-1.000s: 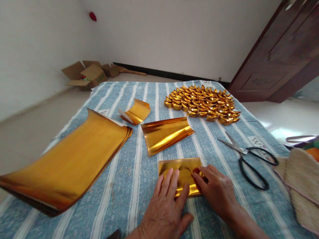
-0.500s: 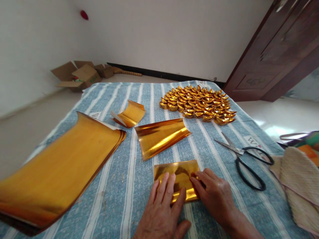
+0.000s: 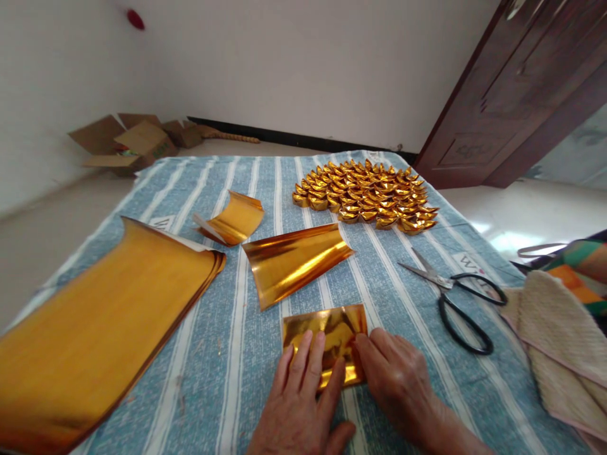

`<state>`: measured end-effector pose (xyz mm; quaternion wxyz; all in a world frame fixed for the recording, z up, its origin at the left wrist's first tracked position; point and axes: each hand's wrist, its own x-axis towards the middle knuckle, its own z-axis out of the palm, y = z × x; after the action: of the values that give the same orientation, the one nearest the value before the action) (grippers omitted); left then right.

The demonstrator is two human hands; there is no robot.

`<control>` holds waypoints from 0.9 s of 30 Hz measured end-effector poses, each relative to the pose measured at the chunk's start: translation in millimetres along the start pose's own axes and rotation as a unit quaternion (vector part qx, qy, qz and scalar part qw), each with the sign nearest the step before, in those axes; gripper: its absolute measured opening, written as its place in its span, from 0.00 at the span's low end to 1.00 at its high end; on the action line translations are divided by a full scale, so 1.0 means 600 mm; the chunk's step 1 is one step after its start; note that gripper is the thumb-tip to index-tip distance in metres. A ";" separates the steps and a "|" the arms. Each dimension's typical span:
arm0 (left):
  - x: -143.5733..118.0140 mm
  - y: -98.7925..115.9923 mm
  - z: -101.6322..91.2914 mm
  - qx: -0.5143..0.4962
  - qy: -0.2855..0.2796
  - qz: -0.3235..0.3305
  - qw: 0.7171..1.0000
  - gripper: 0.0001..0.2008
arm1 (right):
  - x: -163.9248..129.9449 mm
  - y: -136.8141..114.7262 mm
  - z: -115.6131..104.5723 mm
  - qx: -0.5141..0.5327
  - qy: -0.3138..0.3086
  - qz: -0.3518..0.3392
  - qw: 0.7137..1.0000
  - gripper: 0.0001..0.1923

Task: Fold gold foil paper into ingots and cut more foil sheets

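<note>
A small rectangle of gold foil paper (image 3: 327, 319) lies on the cloth close to me, its near edge folded over. My left hand (image 3: 301, 385) rests flat on it, fingers spread, pressing its left and middle part. At the paper's right edge my right hand (image 3: 398, 376) has its fingers curled together, pinching the fold; the fingertips are partly hidden. Just beyond lies a curled gold foil sheet (image 3: 298, 262), with a smaller curved stack of foil pieces (image 3: 237, 218) behind it to the left.
A large stack of gold foil sheets (image 3: 114, 316) covers the left side. Many folded foil ingots (image 3: 365, 193) stand in rows at the far right. Black-handled scissors (image 3: 446, 284) lie open to the right, near a beige cloth (image 3: 559, 335). Cardboard boxes (image 3: 147, 142) stand on the floor.
The camera has turned slightly right, so everything sits further left in view. My right hand's fingers have curled in more tightly at the paper's right edge; my left hand stays flat.
</note>
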<state>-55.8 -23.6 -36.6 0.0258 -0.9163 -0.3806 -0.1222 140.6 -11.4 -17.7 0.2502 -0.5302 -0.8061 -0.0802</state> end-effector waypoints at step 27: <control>0.004 -0.005 -0.006 0.056 0.001 0.037 0.998 0.35 | -0.019 0.014 0.031 -0.072 -0.002 -0.006 0.997 0.16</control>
<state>-57.0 -20.0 -32.3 0.0815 -0.9269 -0.3524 -0.1002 145.5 -9.6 -40.5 0.2096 -0.5423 -0.8018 -0.1384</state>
